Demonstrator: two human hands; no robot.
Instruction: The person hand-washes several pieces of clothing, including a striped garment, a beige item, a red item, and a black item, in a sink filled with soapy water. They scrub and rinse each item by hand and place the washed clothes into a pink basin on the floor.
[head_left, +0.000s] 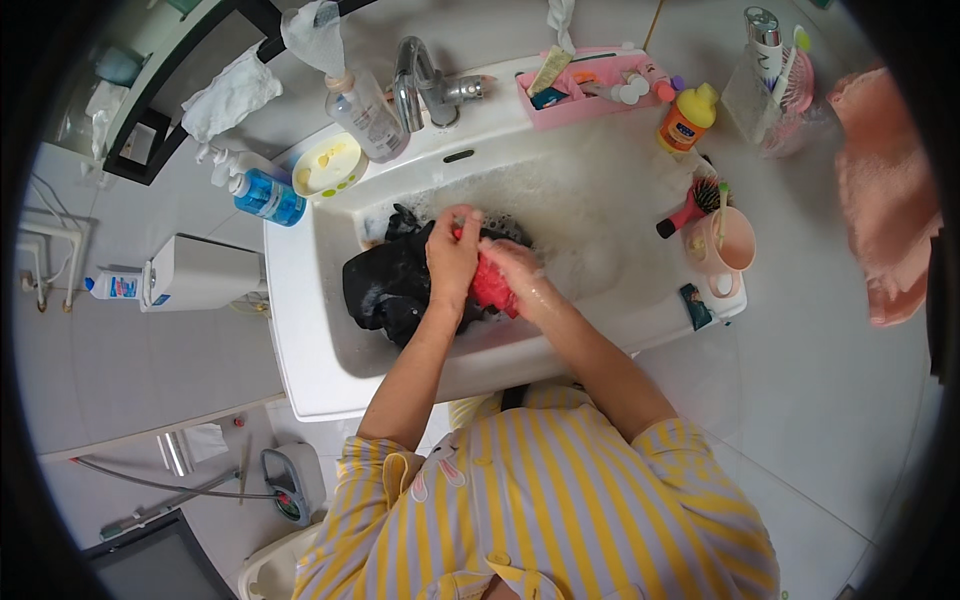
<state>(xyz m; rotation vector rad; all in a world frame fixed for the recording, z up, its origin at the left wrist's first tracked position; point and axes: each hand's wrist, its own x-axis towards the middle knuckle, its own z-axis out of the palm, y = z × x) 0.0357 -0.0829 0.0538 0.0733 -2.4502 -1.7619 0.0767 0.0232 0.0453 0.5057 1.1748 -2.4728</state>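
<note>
A wet red cloth (491, 283) is bunched between my two hands above the basin. My left hand (455, 259) grips its upper end, fingers curled. Against its right side presses my right hand (517, 266), wet and slightly blurred. Black fabric (386, 274), perhaps a garment, lies in a heap in the left part of the white washbasin (334, 390), directly beneath and beside my left hand. Cloudy, soapy water (592, 202) with foam spreads over the right part of the basin.
Behind the basin stand a chrome faucet (420, 82), a pump bottle (367, 112) and a pink organizer box (585, 109). A soap dish (330, 166) and blue bottle (266, 196) sit left. On the right are a yellow-capped bottle (686, 120), a hairbrush (686, 210) and a pink cup (731, 244).
</note>
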